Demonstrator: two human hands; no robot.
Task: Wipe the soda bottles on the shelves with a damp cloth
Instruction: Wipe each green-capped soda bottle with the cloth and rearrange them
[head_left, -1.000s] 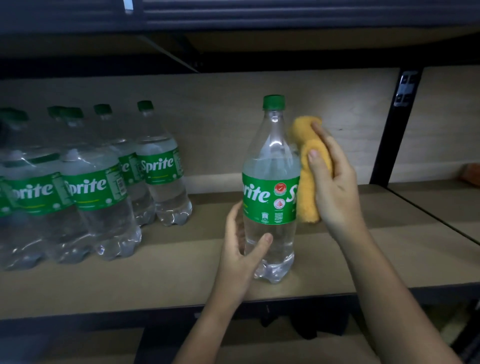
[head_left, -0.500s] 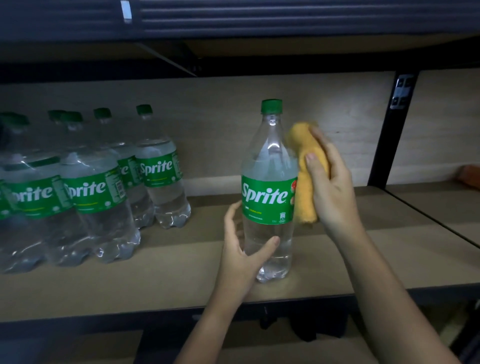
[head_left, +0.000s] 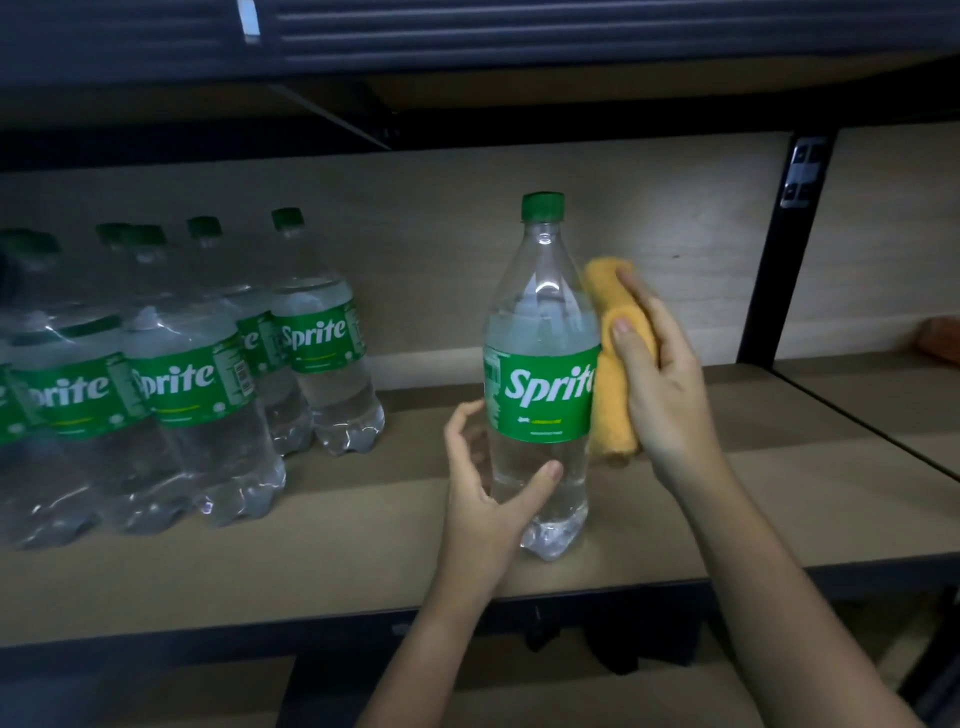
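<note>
A clear Sprite bottle with a green cap and green label stands upright near the front of the wooden shelf. My left hand grips its lower part, thumb across the front and fingers behind. My right hand holds a folded yellow cloth pressed against the bottle's right side, from the shoulder down past the label.
Several more Sprite bottles stand grouped at the shelf's left. A black upright post divides this bay from the neighbouring shelf on the right, where an orange object lies at the edge. A dark shelf hangs overhead.
The bottle has turned in my left hand, so the full Sprite logo now faces me. My right hand and the cloth have slid slightly down the bottle's side.
</note>
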